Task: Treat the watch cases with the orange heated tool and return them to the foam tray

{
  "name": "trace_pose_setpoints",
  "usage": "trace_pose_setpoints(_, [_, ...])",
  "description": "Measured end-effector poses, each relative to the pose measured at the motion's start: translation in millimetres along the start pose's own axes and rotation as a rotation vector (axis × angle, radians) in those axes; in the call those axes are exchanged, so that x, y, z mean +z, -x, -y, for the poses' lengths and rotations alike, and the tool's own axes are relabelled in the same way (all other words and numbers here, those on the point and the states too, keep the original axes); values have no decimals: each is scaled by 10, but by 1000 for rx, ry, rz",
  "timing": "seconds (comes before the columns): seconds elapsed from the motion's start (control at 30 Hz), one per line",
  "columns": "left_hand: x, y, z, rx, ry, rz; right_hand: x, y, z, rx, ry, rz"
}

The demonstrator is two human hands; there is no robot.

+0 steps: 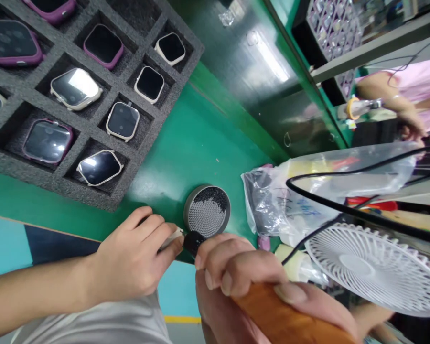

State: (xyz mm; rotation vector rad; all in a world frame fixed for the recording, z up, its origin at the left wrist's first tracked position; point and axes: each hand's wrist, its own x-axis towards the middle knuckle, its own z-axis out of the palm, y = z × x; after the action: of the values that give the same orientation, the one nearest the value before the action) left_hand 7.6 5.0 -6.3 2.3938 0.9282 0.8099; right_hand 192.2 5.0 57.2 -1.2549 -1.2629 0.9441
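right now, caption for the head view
Left hand and right hand gripping a wooden handle, beside a round metal tin and a foam tray of smartwatches.

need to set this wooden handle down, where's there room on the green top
Widest bare spot: the green bench top between the foam watch tray, clear plastic bag and round metal tin. A narrow strip runs along the tray's lower edge. Crowded: lower right, around the bag, white fan and black cable.

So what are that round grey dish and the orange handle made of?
The dish looks like dull brushed metal, judging by its soft sheen. The handle looks like varnished wood, glossy orange with streaky grain, though it could be coated.
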Motion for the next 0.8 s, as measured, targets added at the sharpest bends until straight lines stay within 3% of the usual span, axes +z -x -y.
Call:
trace_pose_setpoints(0.23, [-35,-12,-24,-28,-64,41,-67,-60,117,-28,17,-74])
trace_pose_setpoints(0.47, [-58,36,0,66,-40,116,10,-54,42,-179,-218,-285])
trace_pose_setpoints(0.6, [-42,17,-14,21,-82,94,53,-39,21,-167,-219,-299])
trace_pose_setpoints(0.8, [-82,15,3,41,-1,163,57,-57,33,-170,-203,-288])
